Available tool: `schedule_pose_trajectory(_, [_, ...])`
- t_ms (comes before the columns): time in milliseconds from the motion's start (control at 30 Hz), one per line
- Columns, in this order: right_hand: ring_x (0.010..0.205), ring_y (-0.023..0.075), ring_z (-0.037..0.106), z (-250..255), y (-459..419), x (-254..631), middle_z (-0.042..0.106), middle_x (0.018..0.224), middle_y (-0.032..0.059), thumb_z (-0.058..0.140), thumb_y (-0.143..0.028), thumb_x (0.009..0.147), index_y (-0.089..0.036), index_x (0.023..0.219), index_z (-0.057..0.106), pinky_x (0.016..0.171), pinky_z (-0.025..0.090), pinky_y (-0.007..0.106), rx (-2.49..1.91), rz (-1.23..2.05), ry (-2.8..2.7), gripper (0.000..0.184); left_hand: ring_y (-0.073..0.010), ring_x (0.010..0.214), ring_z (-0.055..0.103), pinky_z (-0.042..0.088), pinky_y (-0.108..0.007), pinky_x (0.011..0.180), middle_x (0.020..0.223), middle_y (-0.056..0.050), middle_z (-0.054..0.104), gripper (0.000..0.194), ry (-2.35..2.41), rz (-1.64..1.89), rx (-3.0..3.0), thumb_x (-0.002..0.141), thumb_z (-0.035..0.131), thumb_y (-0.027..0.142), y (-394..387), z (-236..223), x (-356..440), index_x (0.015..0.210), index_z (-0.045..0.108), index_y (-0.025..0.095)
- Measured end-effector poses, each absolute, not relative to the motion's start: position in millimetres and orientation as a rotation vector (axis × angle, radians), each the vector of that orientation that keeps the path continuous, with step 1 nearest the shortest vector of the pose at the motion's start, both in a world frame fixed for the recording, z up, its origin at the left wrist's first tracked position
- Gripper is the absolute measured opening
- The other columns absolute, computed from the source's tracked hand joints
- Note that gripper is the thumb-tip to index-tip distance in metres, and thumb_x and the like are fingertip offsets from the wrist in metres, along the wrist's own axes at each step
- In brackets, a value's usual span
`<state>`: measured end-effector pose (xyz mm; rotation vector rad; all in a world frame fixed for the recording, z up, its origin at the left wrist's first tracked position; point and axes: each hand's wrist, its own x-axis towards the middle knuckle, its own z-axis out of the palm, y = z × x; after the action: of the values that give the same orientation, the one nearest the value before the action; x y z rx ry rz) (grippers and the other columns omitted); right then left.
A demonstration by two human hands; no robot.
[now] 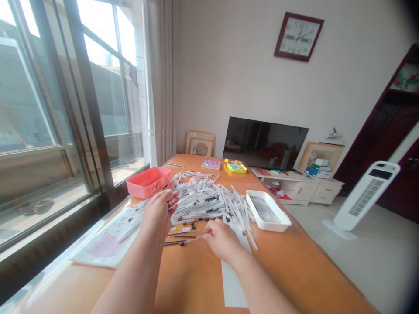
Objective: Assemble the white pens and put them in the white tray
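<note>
Coral box (141, 190), white tray (274, 225) (one each) flank countless pens (203, 197).

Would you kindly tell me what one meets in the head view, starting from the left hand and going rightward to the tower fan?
Left hand, right hand, white tray, tower fan.

Glaring window (104, 80); dark right corners
</note>
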<state>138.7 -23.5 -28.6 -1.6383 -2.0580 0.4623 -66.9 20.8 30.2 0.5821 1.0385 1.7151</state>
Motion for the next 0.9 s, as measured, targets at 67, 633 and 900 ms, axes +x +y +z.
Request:
schedule_pose_trajectory(67, [0.083,0.0162,0.060,-29.0,-23.0,139.0,0.063,0.092,0.0022,0.062,-0.019,0.081,-0.022,0.081,0.065,0.072,0.037,0.025,-1.626,0.473,-2.071,0.004,-0.0115,0.065,0.066,0.048,-0.021,0.056,0.089,-0.008,0.072,0.029,1.060,1.720,0.570,0.069,0.076,0.023,22.3,30.2,-69.9,0.095,0.062,0.017])
schedule_pose_trajectory(633, [0.075,0.0159,0.054,-16.5,-27.3,176.2,0.061,0.081,0.0000,0.049,-0.021,0.086,-0.021,0.081,0.051,0.064,0.034,0.026,-1.542,0.722,-1.993,0.006,-0.0175,0.078,0.064,0.042,-0.026,0.064,0.089,-0.008,0.072,0.032,1.444,1.702,0.898,0.069,0.072,0.040,27.7,19.0,-64.3,0.091,0.065,0.017])
schedule_pose_trajectory(900, [0.067,0.0131,0.050,-2.6,-18.9,187.9,0.059,0.078,-0.0010,0.055,-0.023,0.077,-0.020,0.099,0.062,0.057,0.036,0.024,-1.305,1.089,-1.254,0.024,-0.0205,0.078,0.065,0.047,-0.030,0.069,0.086,-0.008,0.072,0.033,1.483,1.558,1.238,0.077,0.064,0.045,29.9,2.2,-38.9,0.093,0.063,0.017])
